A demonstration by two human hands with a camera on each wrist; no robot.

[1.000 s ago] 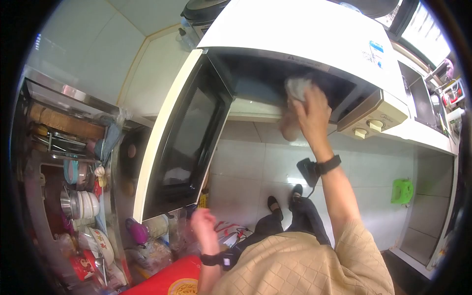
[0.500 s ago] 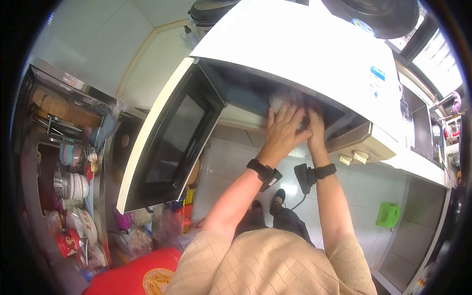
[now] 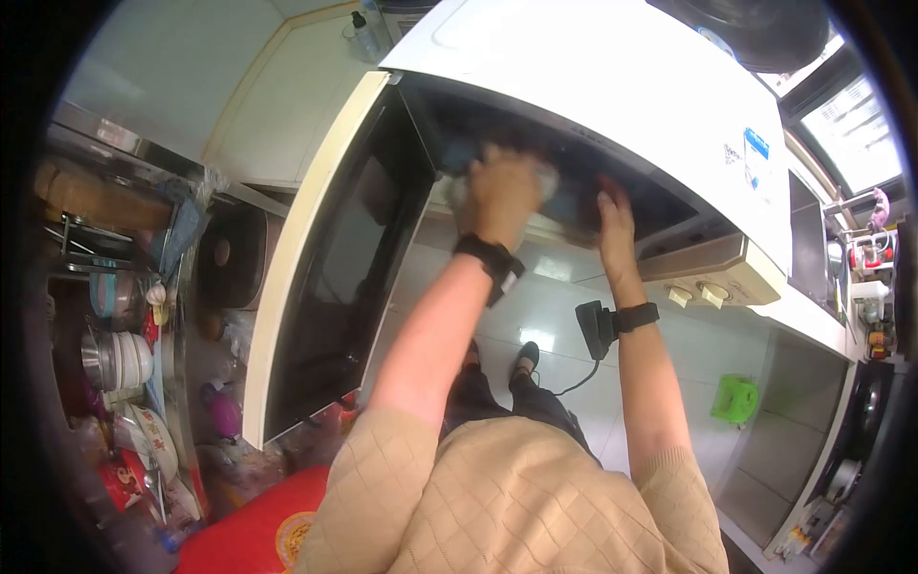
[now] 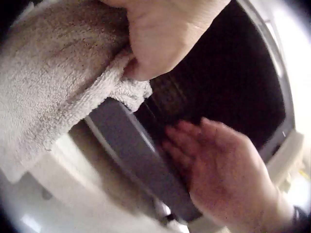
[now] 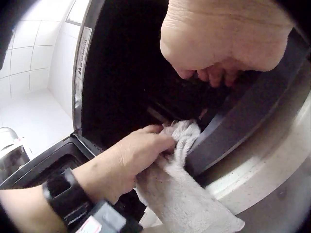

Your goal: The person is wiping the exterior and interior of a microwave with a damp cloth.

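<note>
A light grey cloth [image 4: 63, 77] is gripped by the left hand [image 3: 505, 199]; in the right wrist view the left hand [image 5: 129, 160] pinches the cloth [image 5: 180, 194] at the lower front edge of the microwave opening, with part of it hanging outside. The white microwave [image 3: 593, 67] has its door [image 3: 335, 268] swung wide at the left. At the right part of the opening is the right hand [image 3: 617, 230], its palm turned toward the left hand. The left wrist view shows the right hand [image 4: 226, 172] without the cloth, its fingers loosely bent inside the dark cavity.
Two knobs [image 3: 696, 295] are on the control panel at the right. Bowls [image 3: 120, 362] and utensils stand on shelves at far left. A green plastic item [image 3: 734, 399] lies at the right, and a red item [image 3: 249, 526] at lower left. A spray bottle [image 3: 363, 36] stands behind.
The left hand came up from low beside the body to the opening, then moved left with the cloth. The right hand, earlier holding the cloth, has let it go and stays at the right.
</note>
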